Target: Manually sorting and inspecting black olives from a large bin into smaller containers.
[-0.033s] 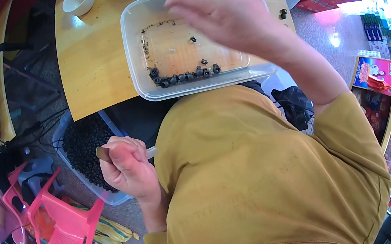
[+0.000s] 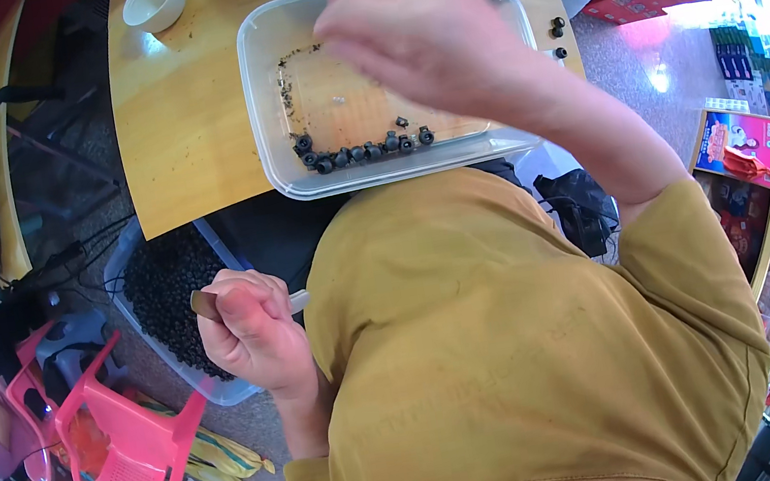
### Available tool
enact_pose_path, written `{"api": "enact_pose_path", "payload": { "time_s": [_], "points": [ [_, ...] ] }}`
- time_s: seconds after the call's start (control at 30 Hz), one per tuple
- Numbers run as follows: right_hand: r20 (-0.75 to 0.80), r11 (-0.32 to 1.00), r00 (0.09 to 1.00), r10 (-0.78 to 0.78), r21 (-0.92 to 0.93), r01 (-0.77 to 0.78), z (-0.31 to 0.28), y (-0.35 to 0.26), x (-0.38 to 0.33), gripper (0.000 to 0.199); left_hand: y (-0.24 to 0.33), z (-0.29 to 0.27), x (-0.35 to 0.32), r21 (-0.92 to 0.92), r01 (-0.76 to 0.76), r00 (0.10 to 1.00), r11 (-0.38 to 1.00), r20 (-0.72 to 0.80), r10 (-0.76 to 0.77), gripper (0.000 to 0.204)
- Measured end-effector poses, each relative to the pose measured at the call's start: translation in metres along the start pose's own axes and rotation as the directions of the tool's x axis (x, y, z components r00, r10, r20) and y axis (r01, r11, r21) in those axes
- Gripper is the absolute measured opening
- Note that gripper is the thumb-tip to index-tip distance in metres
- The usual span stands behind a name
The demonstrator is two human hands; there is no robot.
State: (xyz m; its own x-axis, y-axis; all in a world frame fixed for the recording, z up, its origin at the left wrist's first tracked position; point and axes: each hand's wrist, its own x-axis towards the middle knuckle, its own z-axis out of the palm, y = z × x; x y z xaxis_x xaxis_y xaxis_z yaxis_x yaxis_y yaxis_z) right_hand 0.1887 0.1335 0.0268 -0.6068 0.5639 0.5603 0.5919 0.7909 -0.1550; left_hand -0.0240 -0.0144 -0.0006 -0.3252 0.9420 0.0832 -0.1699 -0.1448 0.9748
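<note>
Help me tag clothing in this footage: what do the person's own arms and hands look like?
The left hand and right hand, the latter blurred, are ungloved. The mustard-yellow shirt has loose, plain-looking sleeves ending near the elbows, leaving both forearms uncovered. I see no watch or cable on them.

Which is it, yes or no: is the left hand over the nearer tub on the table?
No, the right hand is over that tub; the left hand is beside the shirt.
</note>
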Motion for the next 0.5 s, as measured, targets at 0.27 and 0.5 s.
{"api": "enact_pose_path", "payload": {
  "time_s": [0.27,0.5],
  "points": [
    [0.868,0.897,0.397,0.299,-0.114,-0.427,0.013,-0.003,-0.021,0.030,-0.008,-0.008,0.002,0.020,0.101,0.995,0.995,-0.007,-0.101,0.029],
    [0.920,0.780,0.334,0.203,0.055,-0.624,0.026,-0.018,-0.014,0.033,-0.032,-0.008,0.018,0.008,0.269,0.963,0.963,-0.019,-0.269,0.021]
  ]
}}
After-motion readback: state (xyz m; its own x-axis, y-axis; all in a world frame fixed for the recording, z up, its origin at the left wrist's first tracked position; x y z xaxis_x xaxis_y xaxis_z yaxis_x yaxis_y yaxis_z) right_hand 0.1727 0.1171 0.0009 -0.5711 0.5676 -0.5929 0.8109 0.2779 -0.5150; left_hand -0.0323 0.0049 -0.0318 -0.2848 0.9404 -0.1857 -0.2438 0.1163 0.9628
